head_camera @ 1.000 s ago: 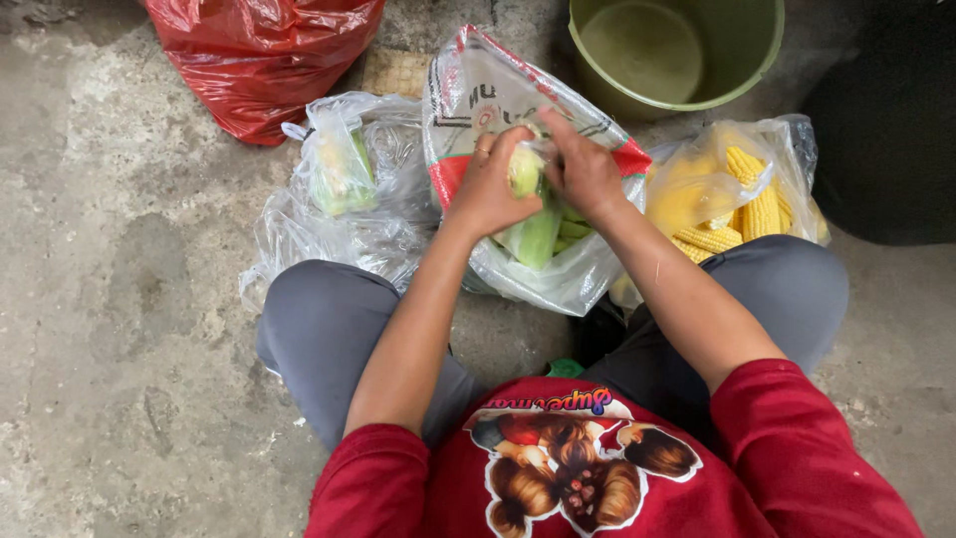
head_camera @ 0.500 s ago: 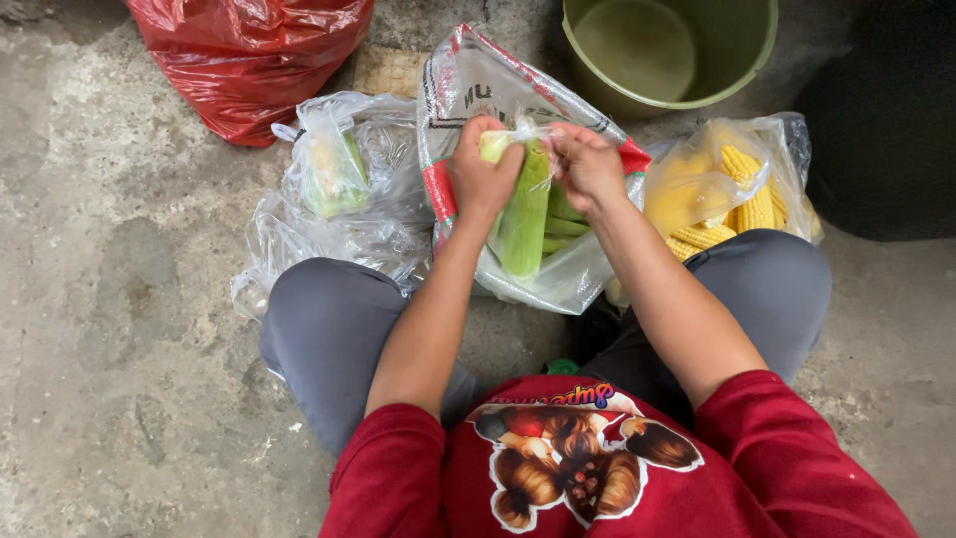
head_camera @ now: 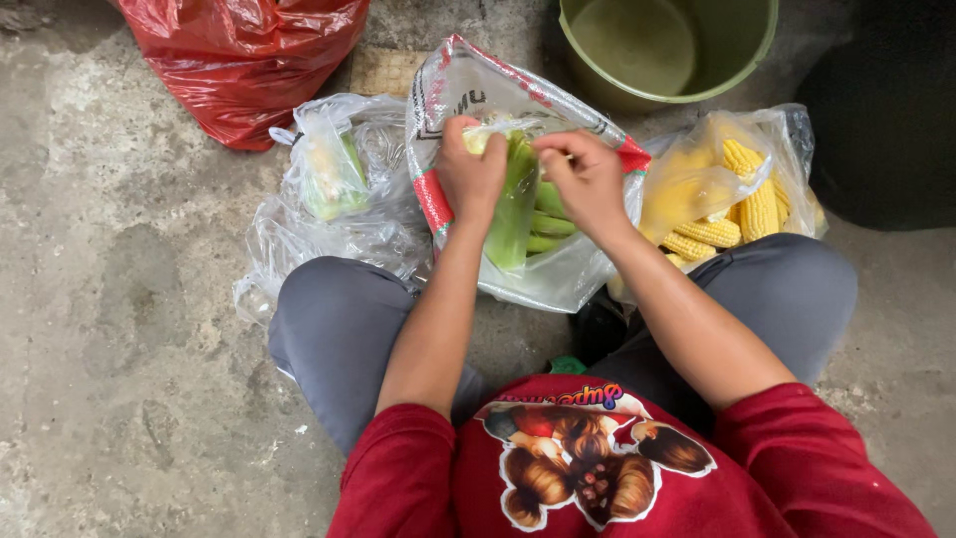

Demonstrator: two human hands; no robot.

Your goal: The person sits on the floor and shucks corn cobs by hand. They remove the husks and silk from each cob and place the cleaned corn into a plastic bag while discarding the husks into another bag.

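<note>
Since half a second ago the green-husked corn cob point(head_camera: 513, 204) stands upright over the white woven sack point(head_camera: 558, 274). My left hand point(head_camera: 470, 169) clamps it; right hand point(head_camera: 588, 179), beside it, pinches husk. I'd peel downward, steadily.

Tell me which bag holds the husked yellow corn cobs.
The clear bag beside the right hand; the others show green husks or are opaque red.

Both forearms are stretched forward and bared below red sleeves. The left hand point(head_camera: 471, 174) is curled shut, knuckles up, with its fingers wrapped round what is gripped. The right hand point(head_camera: 588, 179) is set just beside it, wrist bent inward, with thumb and fingertips point(head_camera: 546, 149) pinched together toward the left fingers. The two hands are held near but apart.
</note>
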